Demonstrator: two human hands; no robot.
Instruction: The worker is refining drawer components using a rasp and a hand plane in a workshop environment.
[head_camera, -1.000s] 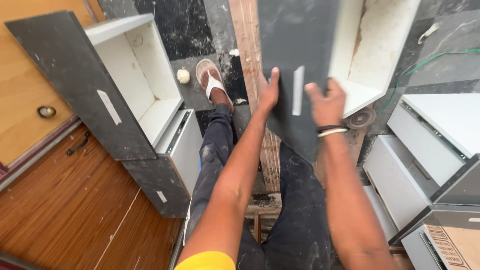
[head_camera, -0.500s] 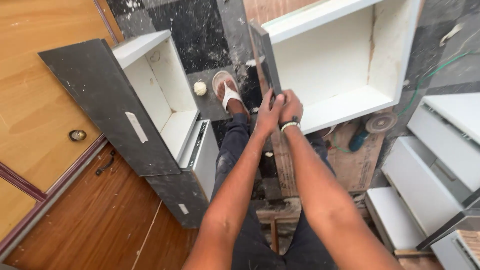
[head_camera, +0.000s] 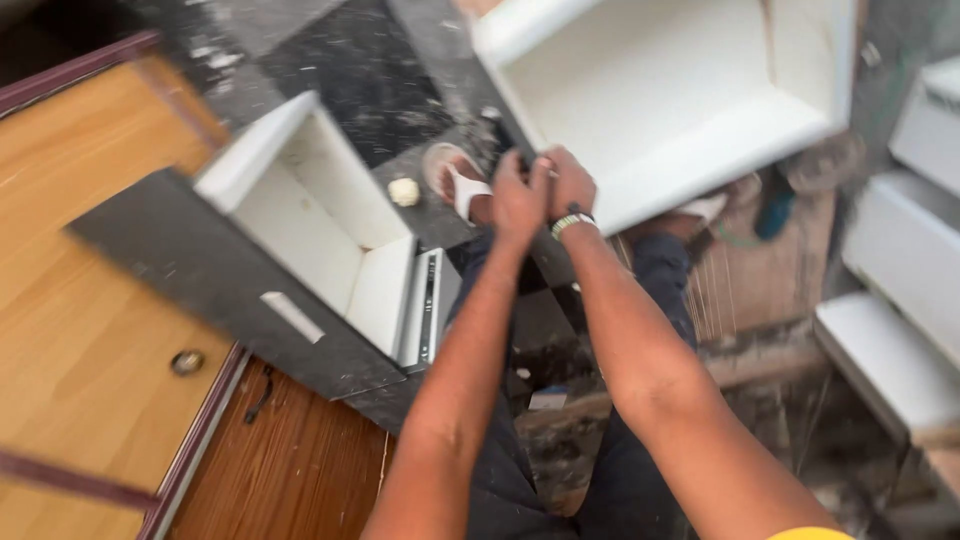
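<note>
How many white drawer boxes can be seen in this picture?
4. One held by both hands at top centre; one on the left with a dark front; two blurred at the right edge. More may be hidden.

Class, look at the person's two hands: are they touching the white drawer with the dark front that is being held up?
Touching. The head view shows the left hand and right hand side by side, fingers wrapped over the lower edge of the white drawer, at its dark front panel.
</note>
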